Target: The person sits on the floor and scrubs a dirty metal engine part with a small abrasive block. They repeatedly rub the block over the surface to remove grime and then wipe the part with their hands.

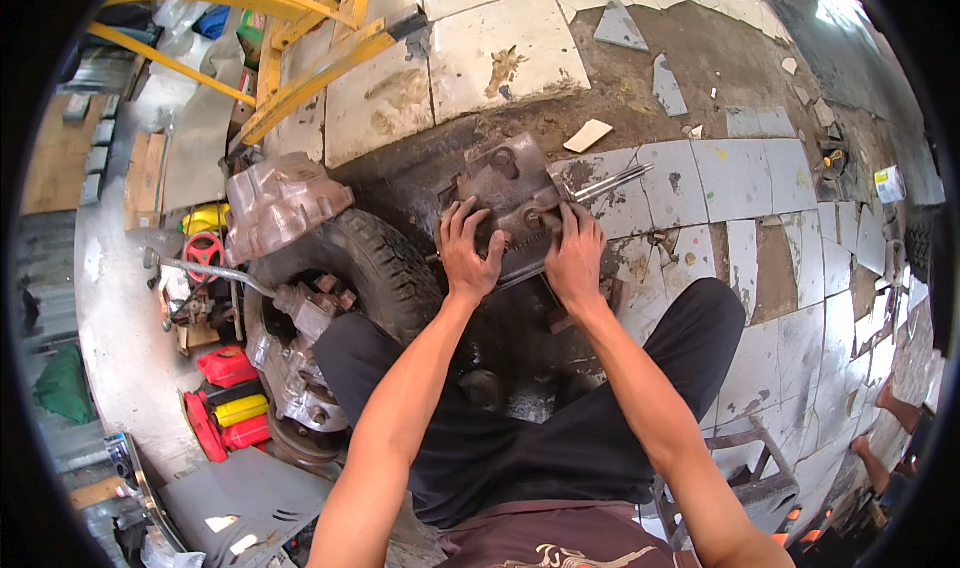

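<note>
A dark, oily cast-metal gearbox housing [517, 182] is in front of me, between my knees and the cracked tiles. A bright splined shaft [611, 183] sticks out of its right side. My left hand [469, 245] grips the housing's near left part, fingers spread over the top and thumb pointing inward. My right hand [576, 249] holds its near right edge close to the base of the shaft, fingers bent over the rim. The underside of the housing is hidden. Dark, oily ground [502, 358] shows below it.
To my left lies a tyre [390, 260], with a bell-shaped metal casing [285, 200] and a gear lever assembly [307, 305] on it. A yellow steel frame [322, 73] stands at upper left. Broken tiles [671, 84] litter the floor. At far right are another person's feet [870, 459].
</note>
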`<state>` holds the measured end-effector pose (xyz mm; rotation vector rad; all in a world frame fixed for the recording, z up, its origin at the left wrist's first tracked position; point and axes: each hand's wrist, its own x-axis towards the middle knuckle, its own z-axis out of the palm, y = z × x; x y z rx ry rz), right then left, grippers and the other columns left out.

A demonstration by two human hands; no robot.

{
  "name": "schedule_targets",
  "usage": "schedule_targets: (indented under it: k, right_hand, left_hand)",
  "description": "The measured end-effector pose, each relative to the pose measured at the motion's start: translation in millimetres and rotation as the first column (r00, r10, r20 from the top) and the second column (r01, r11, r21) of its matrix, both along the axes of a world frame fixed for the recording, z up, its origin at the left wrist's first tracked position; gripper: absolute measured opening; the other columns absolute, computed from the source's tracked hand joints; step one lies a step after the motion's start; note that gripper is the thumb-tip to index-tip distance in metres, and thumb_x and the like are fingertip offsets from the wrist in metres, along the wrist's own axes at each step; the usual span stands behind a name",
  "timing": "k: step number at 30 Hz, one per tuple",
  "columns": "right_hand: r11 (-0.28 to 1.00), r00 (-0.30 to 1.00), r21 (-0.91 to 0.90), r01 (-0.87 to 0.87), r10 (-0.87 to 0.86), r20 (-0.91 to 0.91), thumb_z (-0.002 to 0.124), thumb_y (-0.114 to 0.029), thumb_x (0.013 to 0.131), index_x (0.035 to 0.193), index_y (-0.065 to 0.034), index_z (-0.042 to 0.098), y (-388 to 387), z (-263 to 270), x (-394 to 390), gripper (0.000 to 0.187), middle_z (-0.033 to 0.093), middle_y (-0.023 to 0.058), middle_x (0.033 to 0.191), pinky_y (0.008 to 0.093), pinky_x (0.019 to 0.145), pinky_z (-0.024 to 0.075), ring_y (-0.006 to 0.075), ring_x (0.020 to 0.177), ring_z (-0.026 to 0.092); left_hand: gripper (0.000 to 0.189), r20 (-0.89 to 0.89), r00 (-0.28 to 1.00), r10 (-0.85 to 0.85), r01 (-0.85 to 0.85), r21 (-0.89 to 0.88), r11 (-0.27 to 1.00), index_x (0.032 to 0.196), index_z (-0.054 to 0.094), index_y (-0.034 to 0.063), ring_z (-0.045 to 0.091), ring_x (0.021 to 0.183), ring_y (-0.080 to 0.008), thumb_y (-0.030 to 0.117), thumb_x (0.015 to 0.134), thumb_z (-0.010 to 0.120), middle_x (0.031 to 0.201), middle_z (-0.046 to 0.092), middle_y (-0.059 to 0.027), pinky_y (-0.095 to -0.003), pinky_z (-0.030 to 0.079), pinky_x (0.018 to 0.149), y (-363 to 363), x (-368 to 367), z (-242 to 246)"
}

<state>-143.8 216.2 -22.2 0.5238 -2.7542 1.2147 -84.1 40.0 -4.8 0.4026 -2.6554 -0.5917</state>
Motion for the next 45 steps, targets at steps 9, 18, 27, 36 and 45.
schedule_targets:
  k: [9,18,27,36,45]
  right_hand:
    - [0.996,0.999,0.082,0.044,-0.046,0.014,0.059,-0.004,0.087,0.129,0.004,0.053,-7.9,11.1,0.9,0.043,0.055,0.0238,0.124,0.0512,0.101,0.0406,0.041,0.117,0.053]
    - [0.987,0.997,0.147,0.058,-0.065,0.041,0.057,-0.006,0.089,0.125,0.0049,0.056,-12.3,21.2,-10.3,0.038,0.059,0.0247,0.116,0.0519,0.095,0.0449,0.0417,0.108,0.058]
    - [0.988,0.991,0.101,0.121,-0.115,-0.062,0.058,-0.009,0.089,0.122,0.0039,0.058,-21.2,7.7,-6.5,0.036,0.061,0.0234,0.114,0.0517,0.091,0.0473,0.0414,0.106,0.061]
    - [0.963,0.973,0.142,0.227,-0.218,-0.079,0.055,-0.01,0.092,0.119,0.0029,0.062,-30.9,11.1,-6.2,0.03,0.065,0.0257,0.107,0.0523,0.089,0.0483,0.0443,0.1,0.062]
    - [0.953,0.957,0.144,0.267,-0.244,-0.159,0.057,-0.01,0.092,0.123,0.0038,0.061,-37.3,3.4,6.7,0.034,0.066,0.0274,0.115,0.0489,0.092,0.0495,0.0451,0.106,0.063]
  left_hand:
    - [0.055,0.05,0.999,0.006,-0.008,0.038,0.999,0.12,0.065,0.007,0.037,0.14,-0.0368,0.054,0.093,0.055,0.144,0.052,-0.0123,-0.0526,0.022,0.118,-0.2,7.1,0.5]
    - [0.058,0.097,0.995,-0.015,0.016,-0.008,1.0,0.123,0.064,0.0079,0.039,0.138,-0.0358,0.055,0.09,0.058,0.141,0.053,-0.0128,-0.0523,0.024,0.117,-3.1,6.1,4.1]
    - [0.058,0.7,0.607,-0.378,0.157,0.36,0.92,0.121,0.069,0.0041,0.069,0.102,-0.0376,0.053,0.089,0.065,0.105,0.072,-0.0222,-0.0428,0.052,0.09,-75.6,-71.7,97.8]
    - [0.065,0.702,0.626,-0.339,0.344,0.142,0.928,0.13,0.058,0.0022,0.062,0.116,-0.038,0.052,0.089,0.064,0.122,0.065,-0.0215,-0.0483,0.051,0.093,-80.1,-88.1,82.0]
    - [0.076,0.734,0.568,-0.372,0.564,-0.018,0.826,0.13,0.05,-0.0045,0.063,0.117,-0.0376,0.049,0.081,0.076,0.128,0.059,-0.0228,-0.0479,0.054,0.094,-75.8,-104.4,72.7]
